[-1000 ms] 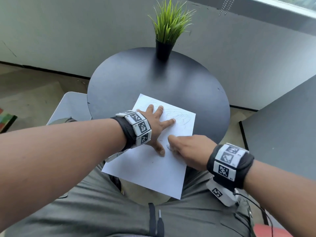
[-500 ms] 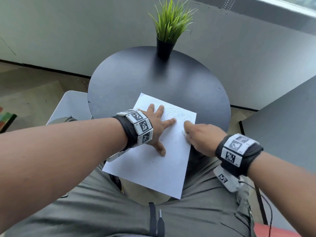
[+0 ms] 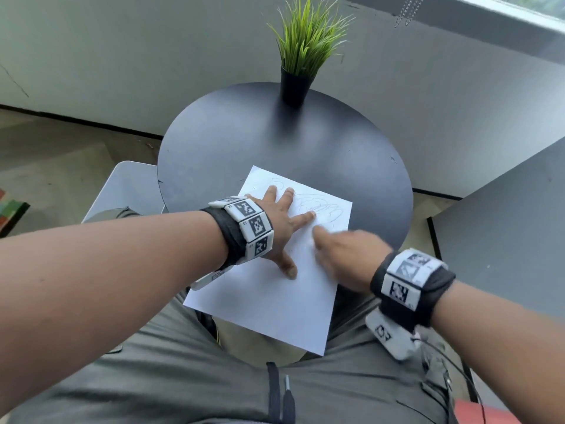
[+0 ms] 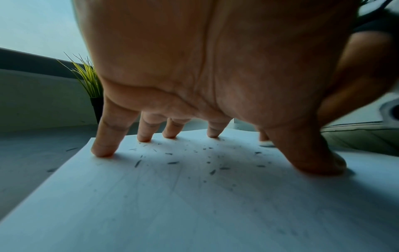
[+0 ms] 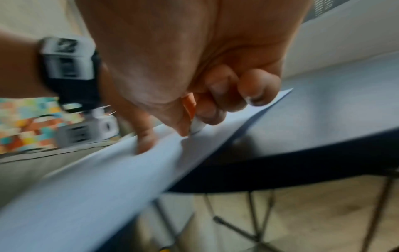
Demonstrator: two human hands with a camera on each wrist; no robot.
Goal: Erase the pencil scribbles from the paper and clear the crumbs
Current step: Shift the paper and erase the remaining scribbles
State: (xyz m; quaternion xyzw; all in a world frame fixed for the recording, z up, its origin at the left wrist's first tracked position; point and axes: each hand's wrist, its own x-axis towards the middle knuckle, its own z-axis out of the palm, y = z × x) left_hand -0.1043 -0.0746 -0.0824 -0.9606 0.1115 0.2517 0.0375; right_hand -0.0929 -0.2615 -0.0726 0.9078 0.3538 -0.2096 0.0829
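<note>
A white sheet of paper [image 3: 269,301] lies on the round dark table [image 3: 244,142], its near end hanging over the table's edge. Faint pencil scribbles [image 3: 318,206] mark its far part. My left hand [image 3: 282,223] presses the sheet flat with spread fingers [image 4: 103,148]. Dark eraser crumbs [image 4: 172,162] are scattered on the paper [image 4: 194,213] under that palm. My right hand [image 3: 342,255], blurred by motion, pinches a small white eraser [image 5: 197,127] and holds its tip against the paper [image 5: 97,187], just right of the left forefinger.
A potted green grass plant [image 3: 301,56] stands at the table's far edge. A grey surface [image 3: 504,240] lies to the right and a pale chair seat [image 3: 128,185] to the left. My lap is below the overhanging paper.
My right hand slid from beside the left thumb out toward the sheet's right edge, and is now back inward near the left forefinger. The left hand stayed put.
</note>
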